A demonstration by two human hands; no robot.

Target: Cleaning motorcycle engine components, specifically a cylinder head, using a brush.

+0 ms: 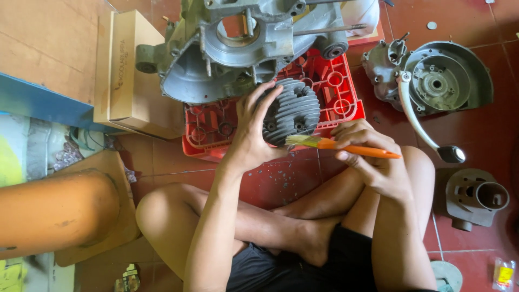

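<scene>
The person sits cross-legged on the red tiled floor (pixel 476 135). The large grey cast-metal engine crankcase (pixel 238 48) rests on the far part of the red plastic crate (pixel 335 86), which stands on the floor directly ahead of the knees. A flat tan cardboard box (pixel 127 70) leans just beside the crate, on the person's left. On the right, apart from the crate, lies a round grey metal engine side cover with a curved kick lever (pixel 438 81); nearer the right knee stands a small grey metal cylinder casting (pixel 476 197).

The grey finned metal cylinder head (pixel 294 108) is held over the near part of the crate, just below the crankcase. The left hand (pixel 251 135) grips it from the left side, fingers (pixel 265 100) spread across the fins and thumb beneath. The right hand (pixel 367 151) is closed around the orange handle of a small paintbrush (pixel 340 145), held roughly level. The pale bristles touch the lower edge of the cylinder head.
</scene>
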